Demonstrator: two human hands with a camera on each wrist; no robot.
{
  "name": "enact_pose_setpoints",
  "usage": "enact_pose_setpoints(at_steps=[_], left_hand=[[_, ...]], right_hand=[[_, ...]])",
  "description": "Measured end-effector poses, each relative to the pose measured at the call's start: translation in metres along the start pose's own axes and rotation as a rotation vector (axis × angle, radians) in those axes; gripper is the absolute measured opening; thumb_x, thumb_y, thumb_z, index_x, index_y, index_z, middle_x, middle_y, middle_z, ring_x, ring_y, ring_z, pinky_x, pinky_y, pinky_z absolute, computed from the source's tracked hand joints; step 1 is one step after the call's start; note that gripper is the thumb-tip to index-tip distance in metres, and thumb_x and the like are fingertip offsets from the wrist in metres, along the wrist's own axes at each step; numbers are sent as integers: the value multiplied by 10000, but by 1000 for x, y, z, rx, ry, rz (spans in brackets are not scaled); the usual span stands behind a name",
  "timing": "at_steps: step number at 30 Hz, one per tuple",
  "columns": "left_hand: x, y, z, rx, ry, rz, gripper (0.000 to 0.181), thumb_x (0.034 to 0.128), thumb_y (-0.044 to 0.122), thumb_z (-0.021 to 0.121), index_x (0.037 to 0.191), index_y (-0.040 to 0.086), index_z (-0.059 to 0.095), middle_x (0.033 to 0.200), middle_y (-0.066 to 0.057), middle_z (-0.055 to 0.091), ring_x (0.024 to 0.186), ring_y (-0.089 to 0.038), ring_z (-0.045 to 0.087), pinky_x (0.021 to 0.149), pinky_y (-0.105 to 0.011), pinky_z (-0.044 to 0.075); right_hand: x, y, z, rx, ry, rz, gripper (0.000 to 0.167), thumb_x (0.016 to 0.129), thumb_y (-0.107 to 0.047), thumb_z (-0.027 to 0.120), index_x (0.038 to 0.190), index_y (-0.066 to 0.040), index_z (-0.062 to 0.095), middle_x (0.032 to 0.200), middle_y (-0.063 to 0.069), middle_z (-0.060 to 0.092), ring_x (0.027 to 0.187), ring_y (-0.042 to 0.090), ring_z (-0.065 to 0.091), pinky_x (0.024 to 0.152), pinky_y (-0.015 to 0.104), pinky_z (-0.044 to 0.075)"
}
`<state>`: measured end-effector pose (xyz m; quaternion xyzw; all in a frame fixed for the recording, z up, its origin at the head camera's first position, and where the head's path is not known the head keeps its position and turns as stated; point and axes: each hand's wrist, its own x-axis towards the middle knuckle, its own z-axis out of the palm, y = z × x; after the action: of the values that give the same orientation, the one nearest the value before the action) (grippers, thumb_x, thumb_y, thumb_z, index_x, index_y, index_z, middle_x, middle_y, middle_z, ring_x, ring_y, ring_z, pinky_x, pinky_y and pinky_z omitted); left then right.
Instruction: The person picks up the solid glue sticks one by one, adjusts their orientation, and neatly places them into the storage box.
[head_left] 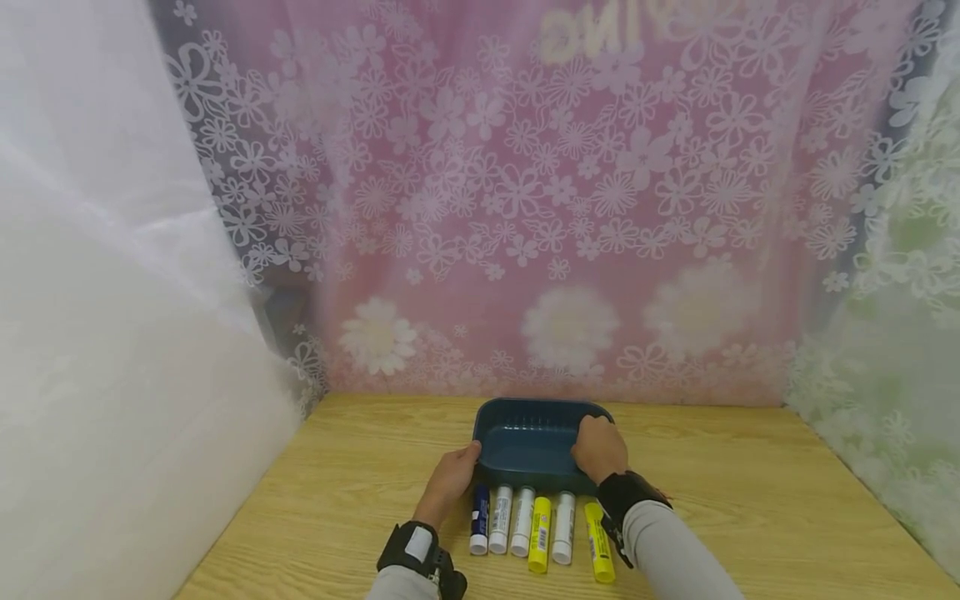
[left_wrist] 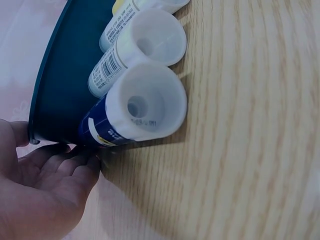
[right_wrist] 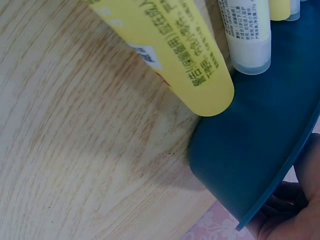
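Note:
A dark teal tray (head_left: 528, 450) stands on the wooden table, with a row of glue sticks lying just in front of it. My left hand (head_left: 452, 477) holds the tray's left end, thumb at the rim and fingers below it in the left wrist view, close to the dark blue stick (left_wrist: 102, 127). At the opposite end my right hand (head_left: 600, 448) grips the rim, its fingers partly hidden. White sticks (head_left: 522, 521) and a yellow one (head_left: 539, 533) lie side by side; another yellow stick (head_left: 599, 542) lies apart at the right, near my right wrist.
The wooden table (head_left: 750, 500) reaches back to a pink flowered curtain (head_left: 465, 208). A white sheet (head_left: 112, 333) hangs along the left side, and a pale flowered sheet (head_left: 885, 400) along the right.

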<state>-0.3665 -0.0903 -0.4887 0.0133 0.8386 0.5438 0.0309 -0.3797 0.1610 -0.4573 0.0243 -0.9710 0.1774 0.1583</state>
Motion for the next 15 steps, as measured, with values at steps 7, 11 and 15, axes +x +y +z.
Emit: enact_pose_setpoints(at_steps=[7,11,15], left_hand=[[-1,0,-1,0,0,-7,615,1089,455,377,1428,-30,546,1478,-242,529,1406,-464,446,1132,-613,380],[0,-1,0,-7,-4,-5,617,1089,456,376,1433,-28,540,1486,-239,522,1413,-459,439,1139,-610,373],[1,-3,1,-8,-1,-10,612,1086,456,385,1431,-23,546,1483,-234,528,1412,-456,443,1139,-608,374]], right_hand=[[-1,3,1,7,-26,-9,100,865,24,685,778,55,646,639,151,582,527,238,580,503,331,434],[-2,1,-1,-1,-26,-6,100,862,11,703,790,59,653,649,153,593,549,252,599,516,341,461],[-1,1,0,6,-28,7,110,862,7,704,775,49,651,635,139,592,548,245,603,511,337,458]])
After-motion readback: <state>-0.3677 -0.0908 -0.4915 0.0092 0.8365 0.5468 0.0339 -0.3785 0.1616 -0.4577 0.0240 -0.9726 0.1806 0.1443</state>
